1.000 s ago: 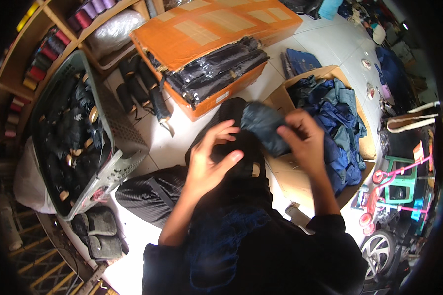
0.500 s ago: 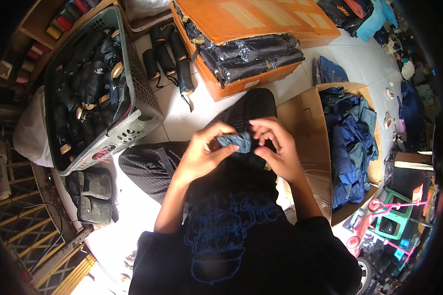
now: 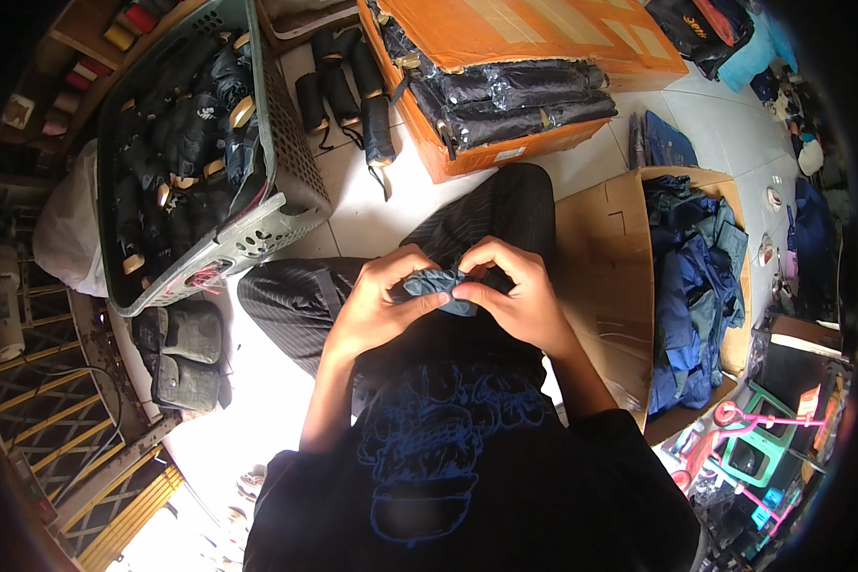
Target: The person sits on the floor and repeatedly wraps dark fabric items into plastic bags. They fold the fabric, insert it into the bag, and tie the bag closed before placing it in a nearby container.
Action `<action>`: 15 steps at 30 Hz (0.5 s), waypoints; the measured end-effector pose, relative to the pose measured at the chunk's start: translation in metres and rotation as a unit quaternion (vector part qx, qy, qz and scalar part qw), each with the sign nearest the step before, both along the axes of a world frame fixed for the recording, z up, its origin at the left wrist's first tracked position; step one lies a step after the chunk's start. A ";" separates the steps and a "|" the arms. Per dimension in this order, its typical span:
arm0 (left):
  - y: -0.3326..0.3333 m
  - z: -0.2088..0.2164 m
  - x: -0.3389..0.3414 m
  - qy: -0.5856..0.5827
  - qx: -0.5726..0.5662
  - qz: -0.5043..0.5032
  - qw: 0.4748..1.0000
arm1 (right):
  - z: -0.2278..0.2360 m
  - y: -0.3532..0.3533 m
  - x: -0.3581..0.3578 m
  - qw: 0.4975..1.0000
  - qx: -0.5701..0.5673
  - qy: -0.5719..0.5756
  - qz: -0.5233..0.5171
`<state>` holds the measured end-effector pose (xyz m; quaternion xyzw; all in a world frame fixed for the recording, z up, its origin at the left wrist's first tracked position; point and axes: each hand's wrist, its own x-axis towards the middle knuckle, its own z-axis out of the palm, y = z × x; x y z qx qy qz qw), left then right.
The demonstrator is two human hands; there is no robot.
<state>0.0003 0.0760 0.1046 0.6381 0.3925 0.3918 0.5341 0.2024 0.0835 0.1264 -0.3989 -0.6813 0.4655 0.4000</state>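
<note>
A small bunched piece of dark blue-grey fabric (image 3: 441, 288) sits over my lap, pinched from both sides. My left hand (image 3: 381, 305) grips its left end with thumb and fingers. My right hand (image 3: 515, 296) grips its right end, fingers curled over the top. Both hands are close together above my striped dark trousers (image 3: 296, 305), and I am seated on the tiled floor.
A grey plastic basket (image 3: 286, 153) of folded black umbrellas stands at upper left. An orange carton (image 3: 467, 157) with wrapped black umbrellas lies ahead. A cardboard box (image 3: 601, 248) of blue fabric covers is at right. Three loose umbrellas (image 3: 348, 95) lie between basket and carton.
My hands have drawn together and closer to my body, and the fabric piece has been gathered from a wider cloth into a small bunch between my fingers.
</note>
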 end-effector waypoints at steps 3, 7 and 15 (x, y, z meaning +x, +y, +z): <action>-0.001 -0.004 0.000 -0.048 0.009 0.045 0.998 | -0.009 0.002 -0.002 0.999 0.002 0.006 -0.035; -0.007 -0.012 0.000 0.005 -0.001 0.144 0.990 | -0.014 0.000 -0.004 0.997 0.039 -0.006 -0.062; -0.014 -0.018 0.005 0.038 0.049 0.265 0.962 | -0.016 -0.004 -0.012 0.994 -0.006 0.030 -0.101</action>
